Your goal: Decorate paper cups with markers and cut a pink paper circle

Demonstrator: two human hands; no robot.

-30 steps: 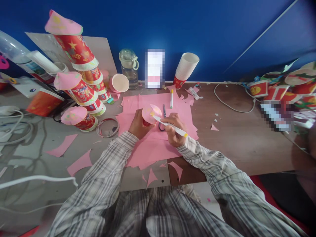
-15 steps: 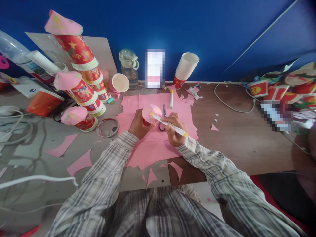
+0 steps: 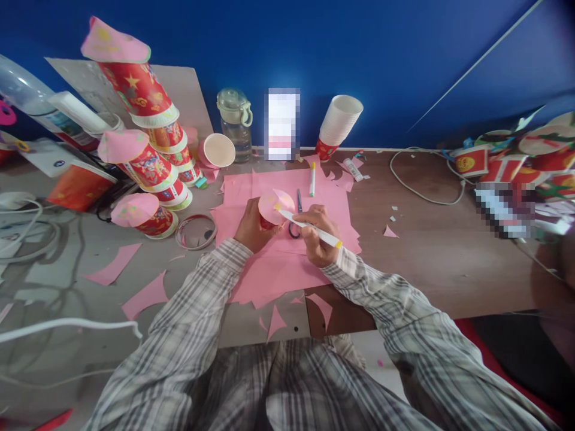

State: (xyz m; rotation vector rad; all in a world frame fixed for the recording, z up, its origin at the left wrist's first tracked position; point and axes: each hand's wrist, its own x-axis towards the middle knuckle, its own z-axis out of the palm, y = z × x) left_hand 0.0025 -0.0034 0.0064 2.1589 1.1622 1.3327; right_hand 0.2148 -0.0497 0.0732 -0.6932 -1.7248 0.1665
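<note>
My left hand (image 3: 253, 227) is wrapped round a red paper cup (image 3: 268, 224), which carries a pink paper cone (image 3: 275, 205) on top. In my right hand (image 3: 320, 234) is a white marker with yellow ends (image 3: 323, 235); its tip touches the cone, near a yellow mark. Under both hands lie pink paper sheets (image 3: 287, 272). Scissors (image 3: 299, 206) rest on the sheets between the cup and my right hand, their handles partly hidden. Another marker (image 3: 312, 179) lies farther back on the pink paper.
Stacked red cups with pink cones (image 3: 139, 96) stand at the left, beside a tape roll (image 3: 196, 232). Along the back are a water bottle (image 3: 236, 126), a lit phone (image 3: 282, 124) and white cups (image 3: 340, 120). Cup crafts (image 3: 507, 164) and a cable (image 3: 422, 194) lie right.
</note>
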